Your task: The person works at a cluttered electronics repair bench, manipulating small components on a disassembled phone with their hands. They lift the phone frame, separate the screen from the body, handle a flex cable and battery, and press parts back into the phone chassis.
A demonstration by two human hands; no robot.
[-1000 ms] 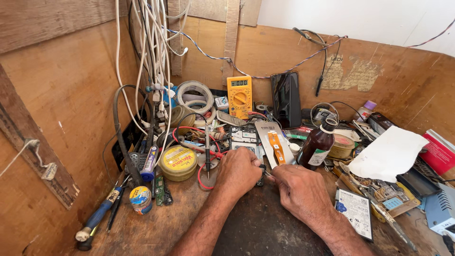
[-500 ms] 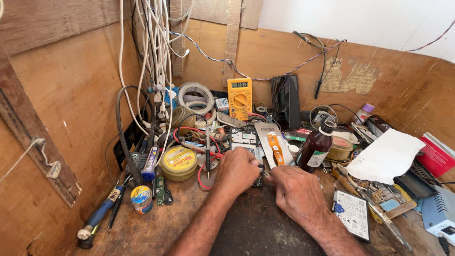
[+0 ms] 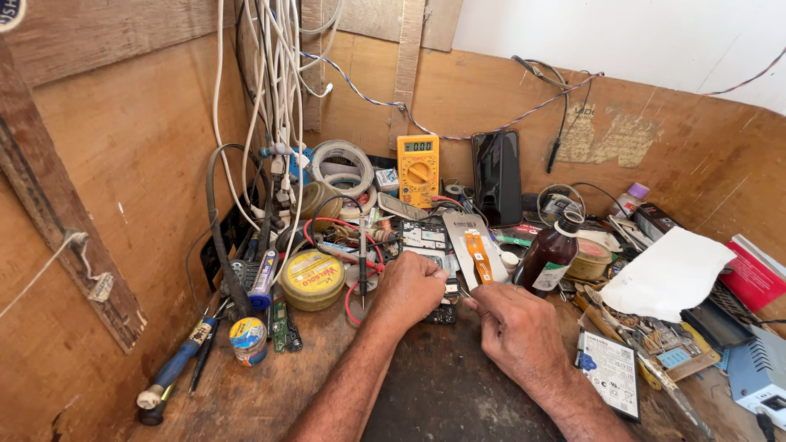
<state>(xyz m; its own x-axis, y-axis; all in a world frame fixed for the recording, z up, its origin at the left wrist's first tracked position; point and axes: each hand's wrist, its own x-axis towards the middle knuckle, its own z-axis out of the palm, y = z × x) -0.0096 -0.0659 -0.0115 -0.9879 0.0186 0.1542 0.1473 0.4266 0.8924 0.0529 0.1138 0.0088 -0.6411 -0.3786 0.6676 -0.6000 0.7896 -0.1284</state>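
Both hands low at centre of the worktop point(image 3: 246, 393), bent over an opened phone point(image 3: 434, 270) lying flat just past the knuckles. Left hand point(image 3: 409, 286) curled down over the phone's near end, fingers closed and pressing it to the surface; exactly what sits beneath them is hidden. Right hand point(image 3: 516, 327) at about four o'clock from the left, thumb and forefinger pinched together at the phone's edge; whether a small part or tool lies between them cannot be told. A ring visible on one finger.

Compared with half a second and a full second ago, almost nothing shifted: same grip, same spot, only a slight drawing-in of the right hand toward the phone. Judged from that, fine steady work on the board, not a change of step.

Around the phone: metal plate with orange flex strip point(image 3: 475, 254) at one o'clock, brown glass bottle point(image 3: 547, 255) at two o'clock, yellow multimeter point(image 3: 417, 168) and a dark phone point(image 3: 496, 176) leaning on the back wall at twelve. Yellow round tin point(image 3: 311, 278) at ten o'clock, blue-handled screwdriver point(image 3: 176, 368) far out at eight o'clock, flat battery point(image 3: 610, 372) at four o'clock beside the right wrist.
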